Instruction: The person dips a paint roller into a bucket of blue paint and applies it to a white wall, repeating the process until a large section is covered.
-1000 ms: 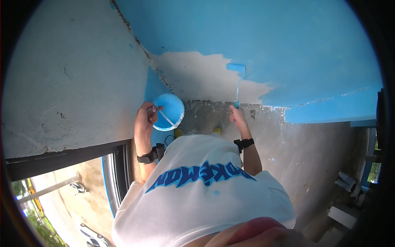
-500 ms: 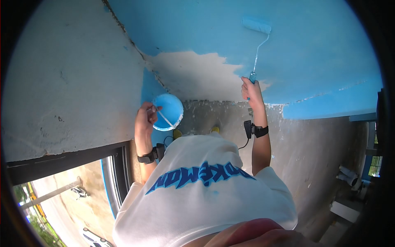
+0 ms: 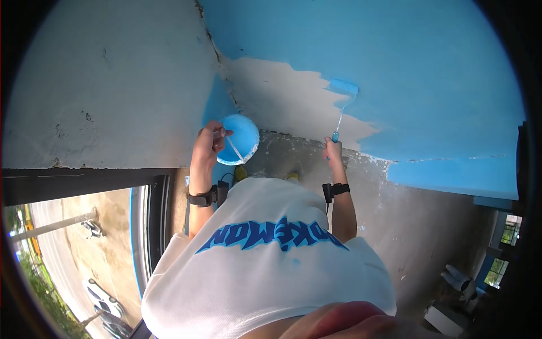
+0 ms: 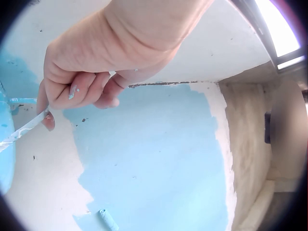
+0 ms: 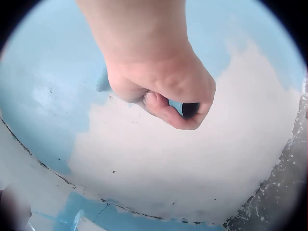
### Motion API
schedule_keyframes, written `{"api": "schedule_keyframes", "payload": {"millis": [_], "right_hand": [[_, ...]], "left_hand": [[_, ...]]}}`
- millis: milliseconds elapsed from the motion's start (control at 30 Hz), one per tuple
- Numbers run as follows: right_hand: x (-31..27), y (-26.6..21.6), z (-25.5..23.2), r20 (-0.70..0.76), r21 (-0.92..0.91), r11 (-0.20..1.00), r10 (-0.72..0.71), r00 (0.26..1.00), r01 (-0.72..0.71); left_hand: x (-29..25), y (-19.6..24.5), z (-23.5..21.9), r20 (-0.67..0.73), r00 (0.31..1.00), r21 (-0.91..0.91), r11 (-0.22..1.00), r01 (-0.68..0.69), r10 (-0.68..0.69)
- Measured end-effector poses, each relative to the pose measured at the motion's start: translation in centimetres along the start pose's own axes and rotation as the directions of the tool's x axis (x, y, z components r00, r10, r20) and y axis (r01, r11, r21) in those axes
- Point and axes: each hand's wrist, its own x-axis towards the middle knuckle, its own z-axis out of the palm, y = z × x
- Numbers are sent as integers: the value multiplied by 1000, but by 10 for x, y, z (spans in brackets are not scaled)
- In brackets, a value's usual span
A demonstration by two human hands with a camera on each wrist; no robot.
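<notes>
In the head view my right hand (image 3: pixel 333 150) grips the handle (image 3: pixel 335 137) of a paint roller, whose blue roller sleeve (image 3: pixel 343 86) lies against the wall where blue meets bare white. The right wrist view shows fingers curled round the roller handle's end (image 5: pixel 179 107), with part of the sleeve (image 5: pixel 103 82) visible beyond the hand. My left hand (image 3: pixel 208 146) holds up a paint bucket (image 3: pixel 257 135) by its white-splashed handle (image 3: pixel 234 148). Blue coats the bucket's inside. In the left wrist view curled fingers hook the bucket handle (image 4: pixel 26 129).
An irregular white patch (image 3: pixel 271 90) remains on the blue wall (image 3: pixel 418 73). A grey wall (image 3: pixel 124 96) meets it at a cracked corner at left. Below left is a window frame (image 3: pixel 161 217). Paint-splattered floor (image 3: pixel 418 226) lies to the right, with a white box (image 3: pixel 445 320) farther off.
The roller went up the blue wall, then came back down to the white patch's edge, slightly right of where it was. The left hand keeps hold of the bucket; the head view has shifted.
</notes>
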Motion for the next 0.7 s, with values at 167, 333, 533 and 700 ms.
{"api": "schedule_keyframes", "payload": {"millis": [167, 333, 533, 700], "right_hand": [[-41, -7, -3, -21, 15, 981, -194, 981, 194], [-65, -38, 10, 87, -271, 856, -434, 897, 441], [-91, -161, 83, 434, -473, 574, -508, 744, 668], [-95, -211, 143, 543, -563, 325, -547, 637, 760]], "left_hand": [[3, -4, 2, -46, 998, 36, 999, -32, 33], [1, -6, 3, -81, 995, 31, 998, -48, 50], [4, -11, -6, -66, 994, 28, 996, -80, 82], [6, -13, -6, -72, 991, -3, 993, -117, 117]]}}
